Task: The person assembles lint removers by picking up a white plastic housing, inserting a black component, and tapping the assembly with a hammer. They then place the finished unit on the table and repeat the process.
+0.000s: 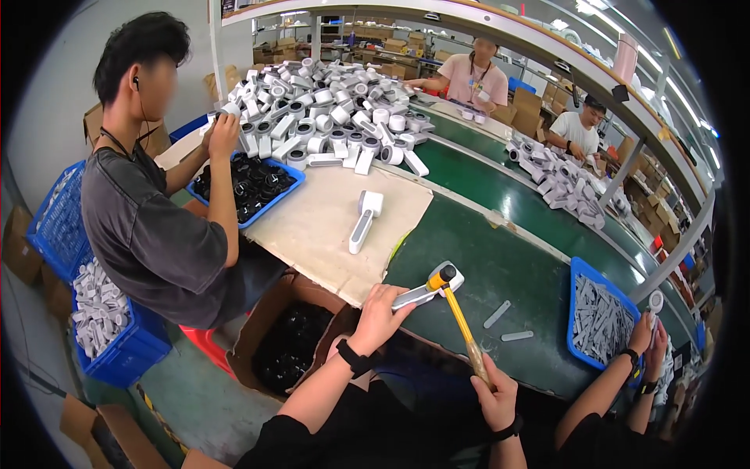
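My left hand (pixel 380 314) holds a white hand-held device (pixel 423 291) flat on the green table (pixel 508 266), gripping its handle end. My right hand (pixel 495 392) grips the wooden end of a small mallet (pixel 459 316) with a yellow shaft. The mallet's black and yellow head rests on the round head of the white device. Two small grey strips (pixel 506 324) lie on the table just right of the mallet.
Another white device (pixel 364 220) lies on a beige mat (pixel 328 227). Behind it is a large heap of white parts (pixel 328 109) and a blue tray of black rings (pixel 246 184). A person in a grey shirt sits at left. A blue bin of grey strips (pixel 600 319) stands right, beside a co-worker's hands (pixel 650 336).
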`<state>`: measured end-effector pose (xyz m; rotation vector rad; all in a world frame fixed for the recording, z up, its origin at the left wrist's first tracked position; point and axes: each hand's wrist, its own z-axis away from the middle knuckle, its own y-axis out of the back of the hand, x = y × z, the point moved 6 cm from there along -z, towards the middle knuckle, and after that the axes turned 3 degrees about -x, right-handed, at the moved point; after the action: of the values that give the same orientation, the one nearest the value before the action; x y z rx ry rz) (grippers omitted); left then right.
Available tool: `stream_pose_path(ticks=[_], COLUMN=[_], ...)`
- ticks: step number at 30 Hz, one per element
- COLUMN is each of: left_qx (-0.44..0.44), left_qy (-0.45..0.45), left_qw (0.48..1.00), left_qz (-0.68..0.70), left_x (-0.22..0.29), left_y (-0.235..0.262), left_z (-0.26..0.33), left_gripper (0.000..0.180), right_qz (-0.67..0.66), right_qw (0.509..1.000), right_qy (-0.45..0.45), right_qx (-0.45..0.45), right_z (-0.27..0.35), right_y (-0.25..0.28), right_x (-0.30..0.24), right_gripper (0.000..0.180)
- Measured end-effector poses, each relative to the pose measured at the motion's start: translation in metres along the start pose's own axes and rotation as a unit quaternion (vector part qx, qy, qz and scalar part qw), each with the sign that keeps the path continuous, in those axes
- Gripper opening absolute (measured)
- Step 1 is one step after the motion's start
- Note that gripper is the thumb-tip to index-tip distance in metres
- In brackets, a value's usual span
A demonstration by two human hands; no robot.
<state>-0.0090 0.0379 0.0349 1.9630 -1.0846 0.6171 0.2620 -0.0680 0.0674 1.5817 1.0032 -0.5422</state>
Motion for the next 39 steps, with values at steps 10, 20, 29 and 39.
stream_pose_path(ticks=[10, 20, 29, 39], left_qx=[0.006, 0.024, 0.052, 0.076], left_qy=[0.005, -0.008, -0.004, 0.010], left_qw=[1.000, 0.999, 0.997, 0.994], left_qz=[0.017, 0.032, -0.053, -0.075], left_x=[-0.003, -0.006, -0.002, -0.019], left_y=[-0.004, -0.005, 0.010, 0.014], left_z=[-0.006, -0.004, 0.001, 0.013], left_gripper=[0.024, 0.024, 0.031, 0.030], right_qz=[0.070, 0.096, 0.111, 0.068], right_qw=[0.983, 0.981, 0.989, 0.976], right_qy=[0.160, 0.165, 0.093, 0.201], right_qx=[0.050, 0.034, -0.040, 0.044], right_z=[-0.012, -0.008, -0.008, -0.012], right_y=[0.000, 0.001, -0.011, -0.007], right_x=[-0.034, -0.036, -0.025, -0.055], right_gripper=[0.050, 0.050, 0.049, 0.048])
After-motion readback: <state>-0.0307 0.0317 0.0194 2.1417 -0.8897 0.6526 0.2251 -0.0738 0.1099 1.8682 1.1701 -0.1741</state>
